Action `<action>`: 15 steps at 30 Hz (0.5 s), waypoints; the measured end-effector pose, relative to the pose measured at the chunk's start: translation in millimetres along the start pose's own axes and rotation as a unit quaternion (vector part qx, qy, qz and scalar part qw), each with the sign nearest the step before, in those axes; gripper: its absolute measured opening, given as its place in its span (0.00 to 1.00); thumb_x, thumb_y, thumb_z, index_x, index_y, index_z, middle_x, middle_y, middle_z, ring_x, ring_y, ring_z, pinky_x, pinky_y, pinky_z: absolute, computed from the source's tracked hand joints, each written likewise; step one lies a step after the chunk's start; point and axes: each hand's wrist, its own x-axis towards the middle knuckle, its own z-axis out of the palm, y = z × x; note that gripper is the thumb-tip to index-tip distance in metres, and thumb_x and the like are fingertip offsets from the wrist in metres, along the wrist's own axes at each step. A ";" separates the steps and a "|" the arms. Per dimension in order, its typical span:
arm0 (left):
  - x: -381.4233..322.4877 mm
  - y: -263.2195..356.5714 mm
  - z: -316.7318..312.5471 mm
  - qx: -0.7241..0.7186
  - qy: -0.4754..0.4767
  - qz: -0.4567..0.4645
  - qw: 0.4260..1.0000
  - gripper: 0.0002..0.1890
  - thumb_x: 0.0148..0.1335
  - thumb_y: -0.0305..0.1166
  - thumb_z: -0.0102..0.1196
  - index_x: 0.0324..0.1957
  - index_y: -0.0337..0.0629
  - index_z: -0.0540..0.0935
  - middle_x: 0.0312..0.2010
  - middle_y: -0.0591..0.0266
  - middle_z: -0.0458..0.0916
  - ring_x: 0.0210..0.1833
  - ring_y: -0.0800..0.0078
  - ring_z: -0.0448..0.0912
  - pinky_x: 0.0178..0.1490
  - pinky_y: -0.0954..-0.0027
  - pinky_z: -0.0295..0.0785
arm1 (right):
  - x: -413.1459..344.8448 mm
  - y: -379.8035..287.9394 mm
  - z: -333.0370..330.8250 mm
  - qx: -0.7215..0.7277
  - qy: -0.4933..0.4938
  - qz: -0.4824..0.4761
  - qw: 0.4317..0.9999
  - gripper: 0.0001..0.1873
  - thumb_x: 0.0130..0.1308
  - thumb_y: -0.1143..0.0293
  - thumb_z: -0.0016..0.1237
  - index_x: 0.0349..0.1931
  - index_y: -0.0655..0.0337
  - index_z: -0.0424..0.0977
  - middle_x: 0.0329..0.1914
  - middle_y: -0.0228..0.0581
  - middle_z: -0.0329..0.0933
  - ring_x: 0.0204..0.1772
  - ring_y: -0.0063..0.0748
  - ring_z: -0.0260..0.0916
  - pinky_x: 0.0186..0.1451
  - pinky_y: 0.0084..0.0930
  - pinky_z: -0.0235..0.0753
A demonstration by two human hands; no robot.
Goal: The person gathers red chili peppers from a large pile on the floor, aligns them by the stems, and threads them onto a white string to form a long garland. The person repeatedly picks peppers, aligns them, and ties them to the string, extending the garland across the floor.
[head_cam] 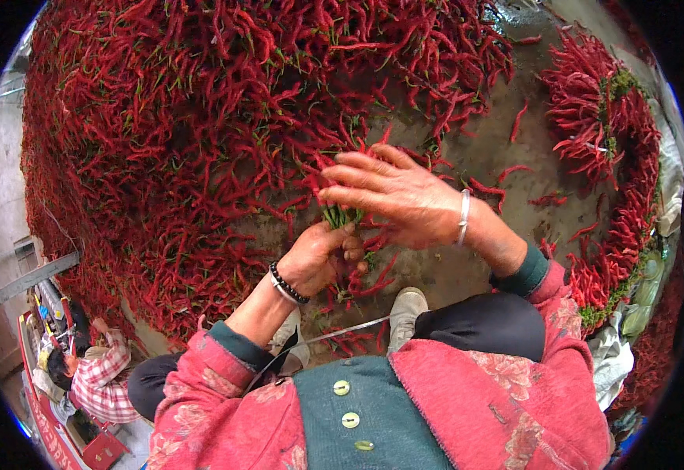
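My left hand is closed on a small bunch of red chili peppers, its green stems sticking up above the thumb. Over the bunch, my right hand lies palm down with its fingers stretched to the left; red chilies show at its fingertips, and whether it grips any is hidden. A pale thin strip runs across my lap, below the hands. A large heap of loose red chilies spreads in front of me and to the left.
Chilies bundled in a long curved string lie on the right, stems inward and outward. Loose chilies are scattered on the wet floor near my shoes. A person in a checked shirt sits at the lower left beside a red cart.
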 end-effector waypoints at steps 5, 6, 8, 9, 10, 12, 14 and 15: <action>-28.4 7.8 34.5 -0.018 -0.036 -0.073 0.997 0.06 0.67 0.34 0.44 0.35 0.44 0.69 0.23 0.73 0.62 0.27 0.80 0.64 0.36 0.65 0.70 | 9.9 -1.6 22.7 0.050 0.077 -0.117 0.989 0.25 0.38 0.70 0.58 0.43 0.52 0.72 0.52 0.31 0.70 0.63 0.35 0.62 0.63 0.46 0.58; -33.6 9.1 36.8 -0.023 -0.031 -0.087 0.995 0.07 0.67 0.34 0.44 0.35 0.44 0.69 0.23 0.73 0.62 0.26 0.80 0.64 0.36 0.65 0.70 | 12.5 -4.6 26.1 0.088 0.082 -0.120 0.985 0.24 0.37 0.71 0.58 0.42 0.54 0.72 0.49 0.31 0.71 0.60 0.35 0.65 0.62 0.46 0.60; -40.1 12.3 36.5 -0.021 -0.032 -0.115 0.993 0.07 0.67 0.35 0.44 0.34 0.44 0.69 0.22 0.74 0.62 0.26 0.80 0.64 0.35 0.66 0.71 | 13.1 -10.7 32.5 0.139 0.103 -0.117 0.978 0.22 0.35 0.73 0.58 0.38 0.57 0.71 0.43 0.34 0.74 0.53 0.36 0.70 0.59 0.44 0.64; -41.5 13.3 35.2 -0.016 -0.038 -0.128 0.991 0.08 0.67 0.36 0.44 0.34 0.44 0.69 0.22 0.74 0.62 0.26 0.80 0.64 0.35 0.67 0.71 | 11.0 -13.3 36.0 0.140 0.110 -0.102 0.979 0.22 0.35 0.73 0.57 0.37 0.58 0.71 0.41 0.34 0.75 0.52 0.37 0.71 0.58 0.43 0.65; -41.6 15.3 34.8 -0.009 -0.045 -0.142 0.989 0.08 0.67 0.36 0.45 0.33 0.44 0.69 0.22 0.73 0.62 0.25 0.80 0.64 0.34 0.67 0.71 | 8.0 -16.0 38.7 0.140 0.119 -0.084 0.979 0.21 0.35 0.73 0.57 0.36 0.58 0.71 0.40 0.35 0.75 0.51 0.37 0.71 0.58 0.42 0.65; -39.4 24.5 43.8 0.015 -0.066 -0.170 0.983 0.09 0.67 0.37 0.45 0.32 0.45 0.68 0.22 0.73 0.62 0.25 0.80 0.64 0.34 0.68 0.71 | -1.0 -20.5 38.3 0.126 0.152 -0.045 0.979 0.18 0.35 0.73 0.57 0.33 0.59 0.71 0.36 0.36 0.76 0.46 0.38 0.73 0.55 0.38 0.67; -33.5 30.8 52.5 0.043 -0.094 -0.203 0.974 0.11 0.67 0.38 0.45 0.29 0.45 0.68 0.22 0.73 0.63 0.25 0.80 0.64 0.33 0.68 0.72 | -14.2 -29.5 27.9 0.106 0.169 0.005 0.980 0.18 0.35 0.72 0.57 0.32 0.58 0.71 0.35 0.36 0.75 0.44 0.37 0.73 0.54 0.37 0.68; -29.1 34.0 58.6 0.066 -0.110 -0.218 0.967 0.11 0.67 0.38 0.45 0.29 0.45 0.67 0.22 0.73 0.62 0.25 0.80 0.64 0.33 0.68 0.72 | -24.2 -36.0 21.4 0.093 0.177 0.038 0.979 0.18 0.35 0.72 0.57 0.32 0.58 0.71 0.34 0.36 0.75 0.43 0.37 0.73 0.53 0.37 0.68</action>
